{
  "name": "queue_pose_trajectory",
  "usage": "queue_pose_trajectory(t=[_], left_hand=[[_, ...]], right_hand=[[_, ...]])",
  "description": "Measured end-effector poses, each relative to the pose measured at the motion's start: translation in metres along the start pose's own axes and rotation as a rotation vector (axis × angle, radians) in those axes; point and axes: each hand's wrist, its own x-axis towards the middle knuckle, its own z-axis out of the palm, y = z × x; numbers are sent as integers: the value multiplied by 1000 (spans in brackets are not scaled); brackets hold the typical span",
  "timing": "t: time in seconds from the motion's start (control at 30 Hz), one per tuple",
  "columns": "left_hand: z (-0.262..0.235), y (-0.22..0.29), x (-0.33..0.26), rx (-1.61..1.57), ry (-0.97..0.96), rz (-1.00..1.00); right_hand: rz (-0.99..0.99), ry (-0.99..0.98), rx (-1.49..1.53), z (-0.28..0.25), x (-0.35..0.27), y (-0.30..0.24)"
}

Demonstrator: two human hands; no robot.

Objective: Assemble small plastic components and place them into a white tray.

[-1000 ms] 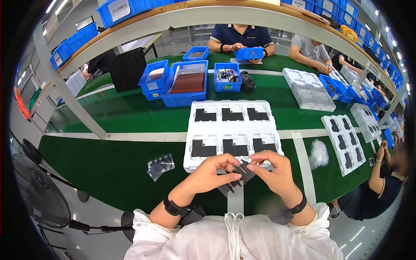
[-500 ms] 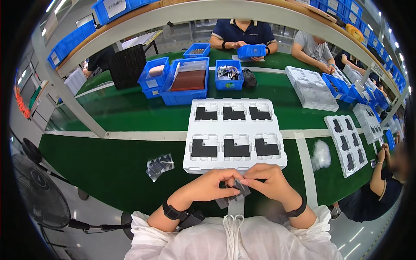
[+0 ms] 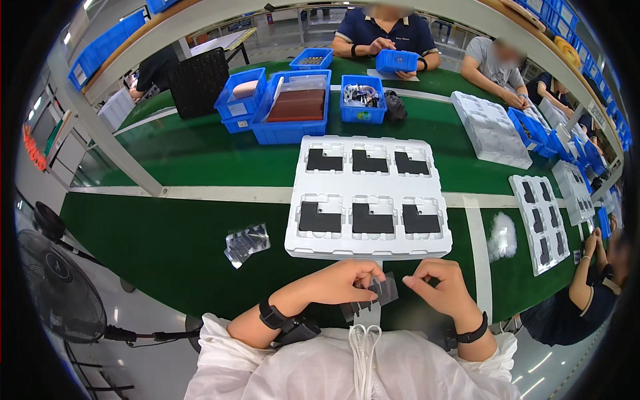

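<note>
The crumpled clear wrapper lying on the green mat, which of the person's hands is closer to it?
Left. The left hand is just right of and below the wrapper; the right hand is farther right, beyond the dark part held between both hands.

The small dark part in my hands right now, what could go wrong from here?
1. The left hand pinches the small dark part by fingertips alone, near the table edge; it might slip and fall off.
2. The right hand sits close to the white tray; a bump could shift the six seated black pieces.

Factory assembly line, green workbench, blue bins, seated workers
</note>
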Motion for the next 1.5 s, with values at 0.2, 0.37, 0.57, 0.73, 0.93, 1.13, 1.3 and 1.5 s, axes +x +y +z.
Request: queue_pose_trajectory(t=[0.2,0.37,0.57,0.73,0.93,1.13,1.3,1.5], left_hand=[[3,0,3,-25,-191,44],[0,0,-4,-45,-274,31],[0,-10,-3,-79,-280,29],[-5,-23,-5,-107,-187,-19],[3,-23,-6,370,32,-8],[7,-25,-2,642,52,180],[11,-15,-8,922,138,260],[5,-2,-29,1002,266,393]], right_hand=[[0,-369,6,11,17,0],[232,-615,294,12,16,14],[292,-614,416,8,6,26],[309,-137,358,-39,-29,47],[431,588,-120,-121,-52,89],[520,691,-144,-153,-57,142],[561,575,-205,-147,-48,158],[489,710,-809,-139,-50,163]])
